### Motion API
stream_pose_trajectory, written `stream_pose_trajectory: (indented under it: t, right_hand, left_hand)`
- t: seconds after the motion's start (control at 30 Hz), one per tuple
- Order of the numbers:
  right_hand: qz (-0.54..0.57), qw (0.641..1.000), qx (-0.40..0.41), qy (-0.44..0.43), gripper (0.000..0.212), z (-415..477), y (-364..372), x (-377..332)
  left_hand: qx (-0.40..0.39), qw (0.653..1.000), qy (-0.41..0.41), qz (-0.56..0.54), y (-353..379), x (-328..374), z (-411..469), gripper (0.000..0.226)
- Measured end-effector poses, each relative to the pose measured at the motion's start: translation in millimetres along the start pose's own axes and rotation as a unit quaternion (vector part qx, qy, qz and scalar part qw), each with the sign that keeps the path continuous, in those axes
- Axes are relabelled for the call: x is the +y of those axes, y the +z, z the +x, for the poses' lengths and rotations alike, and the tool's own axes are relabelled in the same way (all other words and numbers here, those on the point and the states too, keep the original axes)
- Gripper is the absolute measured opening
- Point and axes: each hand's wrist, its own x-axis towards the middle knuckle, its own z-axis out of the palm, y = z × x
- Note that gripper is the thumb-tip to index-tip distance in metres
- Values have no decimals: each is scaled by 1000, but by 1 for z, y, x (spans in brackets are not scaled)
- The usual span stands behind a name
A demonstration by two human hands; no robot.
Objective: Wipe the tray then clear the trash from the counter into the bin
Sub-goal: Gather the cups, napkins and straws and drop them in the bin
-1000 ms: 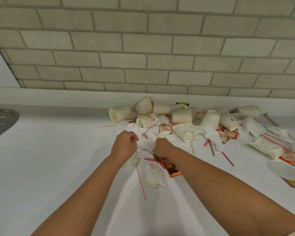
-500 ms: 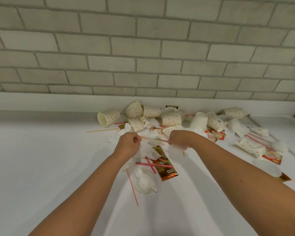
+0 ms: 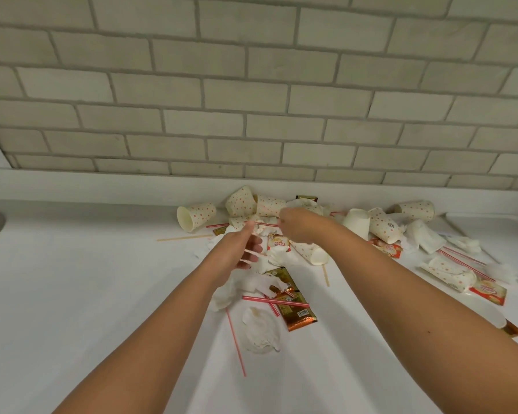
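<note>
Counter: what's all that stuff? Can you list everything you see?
Cream paper cups with red dots: at least eight, tipped by the wall.
Plain white paper cup: one, among them.
Red-striped plastic straws: several, scattered.
Thin wooden stir sticks: two, tan, pile's edges.
Crumpled white tissues: many, throughout.
Gold-brown foil sachets: three, scattered.
Red-and-cream sachets: three, middle and right.
White counter: one, underneath.
Grey brick wall: one, behind.
Left hand: one, holding straws.
Right hand: one, pinching a straw.
</note>
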Motion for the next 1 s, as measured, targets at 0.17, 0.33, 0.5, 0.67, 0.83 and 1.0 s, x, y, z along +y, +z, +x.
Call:
stream_pose_trajectory:
  t: [0.17, 0.33, 0.5, 0.67, 0.83, 1.0]
  right_hand:
    - [218, 969, -90, -79, 19, 6, 19, -30]
    - [246, 957, -91, -122, 23, 27, 39, -31]
    - [56, 992, 34, -110, 24, 52, 77, -26]
    - [-147, 978, 31, -145, 39, 63, 109, -36]
    - [-27, 983, 70, -166, 21, 69, 106, -34]
    - [310, 933, 114, -144, 23, 63, 68, -37]
  left_hand:
    - [33, 966, 3, -256, -15, 6, 8, 40]
    - [132, 918, -6, -375, -40, -5, 18, 36]
    - [187, 913, -27, -363, -60, -20, 23, 34]
    - [192, 918, -22, -347, -63, -23, 28, 32]
    - [198, 919, -19, -340, -67, -24, 31, 31]
    - [202, 915, -13, -350, -69, -25, 33, 31]
